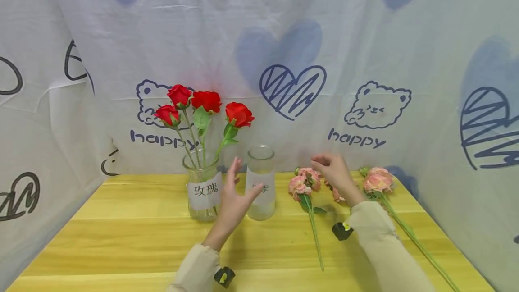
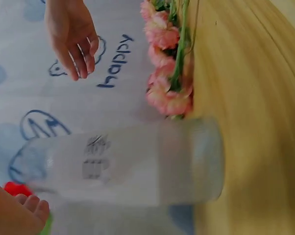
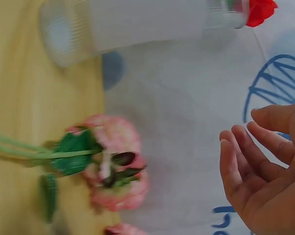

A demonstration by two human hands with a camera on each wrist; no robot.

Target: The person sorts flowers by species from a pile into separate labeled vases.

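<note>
My left hand point(image 1: 234, 204) is raised with fingers and thumb spread, in front of the gap between two glass vases. The narrower vase point(image 1: 261, 213) carries a white paper label point(image 2: 123, 171) and holds no flowers. Red roses point(image 1: 239, 115) stand in the wider vase point(image 1: 202, 213), to the left. My right hand point(image 1: 336, 175) hovers by the pink flowers point(image 1: 300, 184), its fingers loosely bent and holding nothing in the right wrist view. Those pink flowers point(image 3: 115, 161) lie on the table with their green stem toward me. Part of another pink bloom is hidden behind the right hand.
A long-stemmed pink flower point(image 1: 378, 180) lies at the right side of the wooden table point(image 1: 121, 238). White cloth point(image 1: 227, 3) printed with hearts and bears hangs behind and at both sides. A small black piece point(image 1: 342, 231) sits by the right sleeve.
</note>
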